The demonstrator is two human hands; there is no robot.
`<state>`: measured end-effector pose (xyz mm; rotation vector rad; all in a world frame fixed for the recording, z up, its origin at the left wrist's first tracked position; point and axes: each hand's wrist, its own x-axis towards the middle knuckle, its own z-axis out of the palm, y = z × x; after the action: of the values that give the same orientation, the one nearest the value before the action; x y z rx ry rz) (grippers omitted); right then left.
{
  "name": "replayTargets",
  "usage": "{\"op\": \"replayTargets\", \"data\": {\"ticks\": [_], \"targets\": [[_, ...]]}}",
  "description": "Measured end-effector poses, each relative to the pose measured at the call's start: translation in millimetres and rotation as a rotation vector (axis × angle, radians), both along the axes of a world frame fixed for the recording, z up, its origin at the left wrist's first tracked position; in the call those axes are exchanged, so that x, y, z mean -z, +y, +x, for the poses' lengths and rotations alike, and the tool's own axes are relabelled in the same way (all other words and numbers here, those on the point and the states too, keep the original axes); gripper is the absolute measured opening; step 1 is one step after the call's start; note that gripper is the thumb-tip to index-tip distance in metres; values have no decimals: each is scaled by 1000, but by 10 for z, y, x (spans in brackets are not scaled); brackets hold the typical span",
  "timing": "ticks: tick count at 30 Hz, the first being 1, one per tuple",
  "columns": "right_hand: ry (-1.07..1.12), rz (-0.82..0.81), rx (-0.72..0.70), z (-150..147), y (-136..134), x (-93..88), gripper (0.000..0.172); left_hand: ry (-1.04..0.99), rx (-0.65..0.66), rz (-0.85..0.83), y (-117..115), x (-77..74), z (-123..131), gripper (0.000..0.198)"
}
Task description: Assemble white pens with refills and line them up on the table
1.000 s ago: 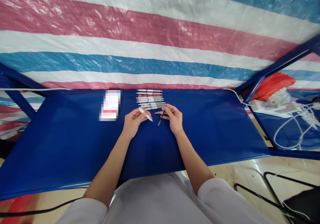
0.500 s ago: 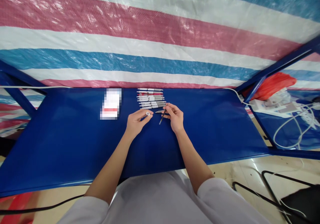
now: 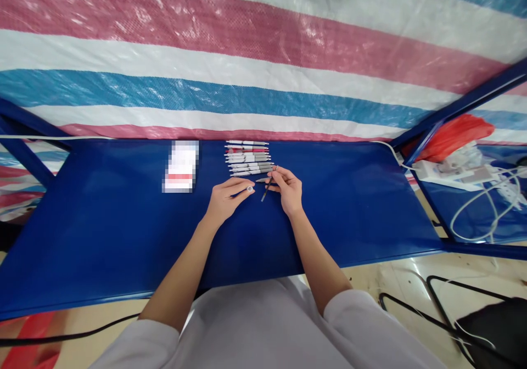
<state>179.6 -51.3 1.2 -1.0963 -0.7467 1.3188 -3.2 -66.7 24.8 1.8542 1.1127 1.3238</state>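
Observation:
Over the blue table [image 3: 349,204], my left hand [image 3: 225,199] pinches a small white pen barrel [image 3: 250,189], its round open end turned up at me. To the right, my right hand [image 3: 289,189] has thumb and fingers closed on a thin dark pen refill [image 3: 267,190], which slants down to the left. A grey pointed piece [image 3: 261,180], like a pen tip, sticks out by the right fingers; whether they grip it I cannot tell. Just beyond both hands lies a row of several white and grey pens [image 3: 249,159], one of them red.
A blurred-out white rectangular item [image 3: 180,166] lies left of the pens. At the right, past the blue frame bar, are a red plastic bag [image 3: 453,135], white boxes and a looped white cable [image 3: 473,207]. A striped sheet [image 3: 247,39] hangs behind the table.
My left hand has shifted slightly right with the pen barrel, closer to the right hand. The right hand still holds the refill in much the same pose. The view has tilted slightly.

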Motion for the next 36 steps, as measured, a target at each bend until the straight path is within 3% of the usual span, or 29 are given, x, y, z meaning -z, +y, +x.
{"op": "replayTargets", "data": {"ticks": [8, 12, 19, 26, 36], "targets": [[-15, 12, -8, 1, 2, 27, 32, -148, -51, -261, -25, -80, 34, 10], [1, 33, -18, 10, 9, 45, 30, -319, -94, -421, 5, -13, 36, 23], [34, 46, -33, 23, 9, 46, 29, -687, -11, -648, 100, 102, -12, 38], [27, 33, -30, 38, 13, 40, 31, -730, 27, -736, 122, 149, -64, 38], [41, 80, -17, 35, -9, -12, 29, -684, 35, -721, 126, 153, -61, 38]]}}
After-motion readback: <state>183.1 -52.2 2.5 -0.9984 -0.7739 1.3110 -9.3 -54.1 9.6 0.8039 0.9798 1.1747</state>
